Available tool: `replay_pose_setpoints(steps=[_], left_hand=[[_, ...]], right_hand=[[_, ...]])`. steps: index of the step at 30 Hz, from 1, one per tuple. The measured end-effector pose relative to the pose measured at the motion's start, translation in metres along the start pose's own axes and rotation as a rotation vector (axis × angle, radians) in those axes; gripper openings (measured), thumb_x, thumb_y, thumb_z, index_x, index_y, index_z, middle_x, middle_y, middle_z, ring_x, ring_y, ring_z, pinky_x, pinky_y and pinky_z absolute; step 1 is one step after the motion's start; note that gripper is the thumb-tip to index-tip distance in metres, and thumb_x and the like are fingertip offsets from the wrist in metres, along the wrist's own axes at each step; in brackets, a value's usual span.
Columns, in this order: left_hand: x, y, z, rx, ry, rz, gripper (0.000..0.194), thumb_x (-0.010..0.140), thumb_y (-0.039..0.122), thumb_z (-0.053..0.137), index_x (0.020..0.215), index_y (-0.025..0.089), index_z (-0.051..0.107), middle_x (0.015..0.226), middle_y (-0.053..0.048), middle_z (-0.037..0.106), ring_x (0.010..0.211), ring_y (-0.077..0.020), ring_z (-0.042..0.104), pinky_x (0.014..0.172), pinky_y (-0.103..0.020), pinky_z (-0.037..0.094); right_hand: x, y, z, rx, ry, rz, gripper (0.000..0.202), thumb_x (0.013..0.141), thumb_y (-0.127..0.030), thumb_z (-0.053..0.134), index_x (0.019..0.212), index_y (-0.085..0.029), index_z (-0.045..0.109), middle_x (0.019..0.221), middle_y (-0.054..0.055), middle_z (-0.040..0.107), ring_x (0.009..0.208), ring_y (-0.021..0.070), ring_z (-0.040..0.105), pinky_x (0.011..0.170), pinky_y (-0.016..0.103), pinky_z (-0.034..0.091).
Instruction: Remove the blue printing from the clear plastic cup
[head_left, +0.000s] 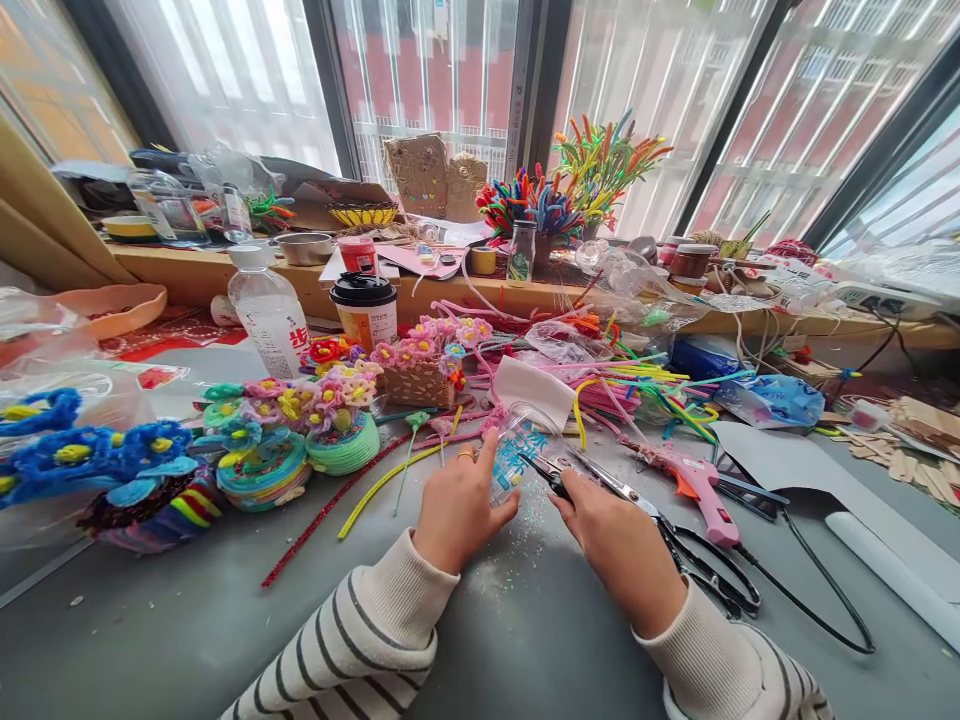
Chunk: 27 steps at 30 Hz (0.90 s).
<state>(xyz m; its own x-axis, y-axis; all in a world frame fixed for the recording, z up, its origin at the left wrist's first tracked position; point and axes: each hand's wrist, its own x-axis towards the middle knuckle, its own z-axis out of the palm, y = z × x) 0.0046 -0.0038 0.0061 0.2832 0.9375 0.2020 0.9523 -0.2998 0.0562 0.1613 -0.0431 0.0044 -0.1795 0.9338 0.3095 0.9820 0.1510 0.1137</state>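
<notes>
Currently, the left hand (459, 507) grips a clear lettered plastic cup (513, 462) just ahead-left of the right hand (624, 545), which clasps a black-handled tool (555, 483), probably scissors — if its tips skid on slick, curved plastic, they could nick the left hand.
</notes>
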Motion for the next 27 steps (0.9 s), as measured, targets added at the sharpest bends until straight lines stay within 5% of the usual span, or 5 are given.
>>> replay_pose_setpoints(steps=[27], left_hand=[[0.0004, 0.0015, 0.0017, -0.024, 0.004, -0.021, 0.066, 0.076, 0.044, 0.044, 0.131, 0.011, 0.026, 0.091, -0.011, 0.057, 0.08, -0.0222, 0.059, 0.064, -0.028, 0.045]], right_hand=[[0.0028, -0.0034, -0.008, -0.031, -0.045, 0.023, 0.015, 0.086, -0.032, 0.041, 0.088, -0.021, 0.051, 0.064, 0.0, 0.065, 0.051, 0.015, 0.062, 0.037, 0.024, 0.026]])
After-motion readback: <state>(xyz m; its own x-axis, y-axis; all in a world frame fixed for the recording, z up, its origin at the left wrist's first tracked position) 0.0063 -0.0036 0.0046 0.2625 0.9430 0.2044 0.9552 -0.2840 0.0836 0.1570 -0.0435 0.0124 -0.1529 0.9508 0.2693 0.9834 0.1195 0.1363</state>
